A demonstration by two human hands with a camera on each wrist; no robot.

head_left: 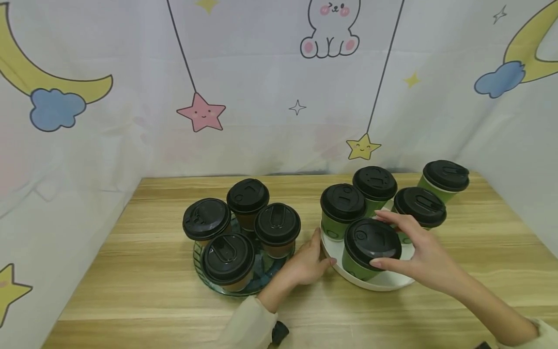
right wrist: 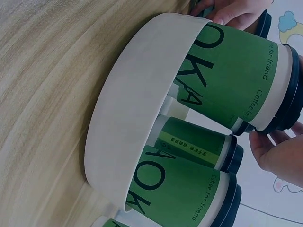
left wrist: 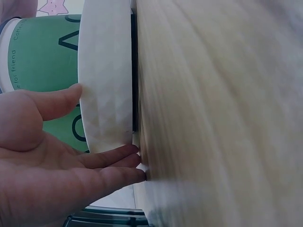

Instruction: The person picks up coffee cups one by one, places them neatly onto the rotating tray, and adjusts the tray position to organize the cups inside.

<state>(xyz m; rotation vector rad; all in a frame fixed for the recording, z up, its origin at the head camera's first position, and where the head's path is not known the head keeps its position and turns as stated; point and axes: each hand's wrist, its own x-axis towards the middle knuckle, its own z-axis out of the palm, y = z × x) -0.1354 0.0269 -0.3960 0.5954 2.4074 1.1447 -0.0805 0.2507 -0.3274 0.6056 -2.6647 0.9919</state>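
Observation:
A green paper coffee cup with a black lid (head_left: 370, 241) stands upright at the front of a round white tray (head_left: 370, 286). My right hand (head_left: 420, 252) grips it by the lid, thumb on the near side and fingers on the far side. In the right wrist view, fingertips are at the lid's edge. My left hand (head_left: 307, 261) lies against the tray's left side; in the left wrist view its thumb touches the upper wall (left wrist: 106, 75) and its nearly straight fingers (left wrist: 111, 175) reach the base. Several more green cups (head_left: 343, 208) stand in the tray.
Left of the tray, a green glass plate (head_left: 202, 276) holds several brown cups with black lids (head_left: 228, 259). Another green cup (head_left: 444, 179) stands on the wooden table behind the tray's right side. A patterned curtain (head_left: 261, 72) hangs along the back edge.

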